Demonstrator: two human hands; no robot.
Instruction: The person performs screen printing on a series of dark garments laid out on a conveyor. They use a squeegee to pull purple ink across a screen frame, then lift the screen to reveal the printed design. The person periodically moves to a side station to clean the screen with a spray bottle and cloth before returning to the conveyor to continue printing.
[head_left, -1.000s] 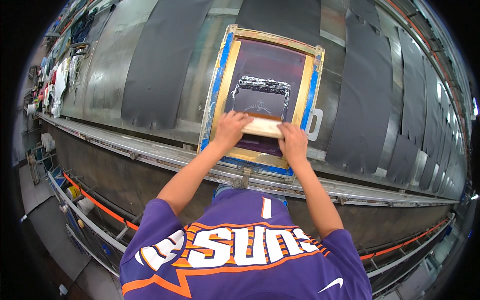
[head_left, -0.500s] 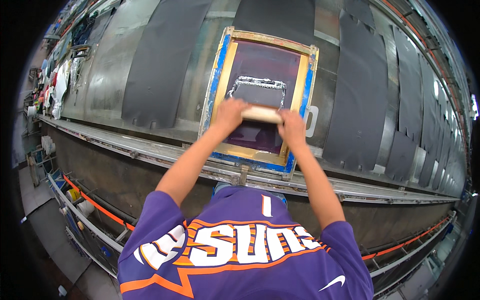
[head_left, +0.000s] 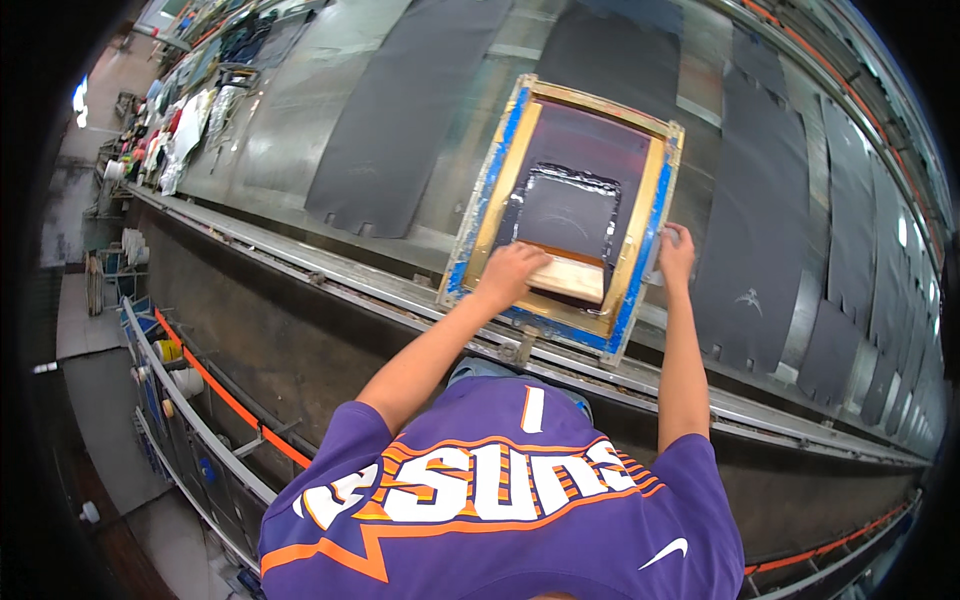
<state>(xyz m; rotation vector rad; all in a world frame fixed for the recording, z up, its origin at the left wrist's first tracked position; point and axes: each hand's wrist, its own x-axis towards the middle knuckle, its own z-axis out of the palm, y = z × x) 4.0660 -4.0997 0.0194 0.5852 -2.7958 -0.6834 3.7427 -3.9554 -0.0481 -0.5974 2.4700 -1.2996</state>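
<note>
A screen printing frame [head_left: 497,170], with a wooden rim edged in blue tape, lies on the long table before me. Dark, glossy ink outlines a rectangle on its mesh [head_left: 575,130]. Inside the near end of the frame, a wooden-handled squeegee [head_left: 575,280] rests tilted on the mesh. My left hand [head_left: 513,274] is closed round the left end of that squeegee. Outside the frame's right edge, my right hand [head_left: 677,252] has its fingers curled round the pale side handle [head_left: 656,268], which is mostly covered by the hand.
Dark fabric panels [head_left: 400,120] lie in a row along the metal table; one panel to the right [head_left: 755,220] bears a small light print. A metal rail [head_left: 390,300] runs along the near table edge. Cloths [head_left: 190,130] hang at the far left. Behind me stands an orange-striped rack [head_left: 230,415].
My right hand has let go of the squeegee and moved to the frame's right-side handle. The squeegee has come nearer to me, held by my left hand alone. The view has shifted.
</note>
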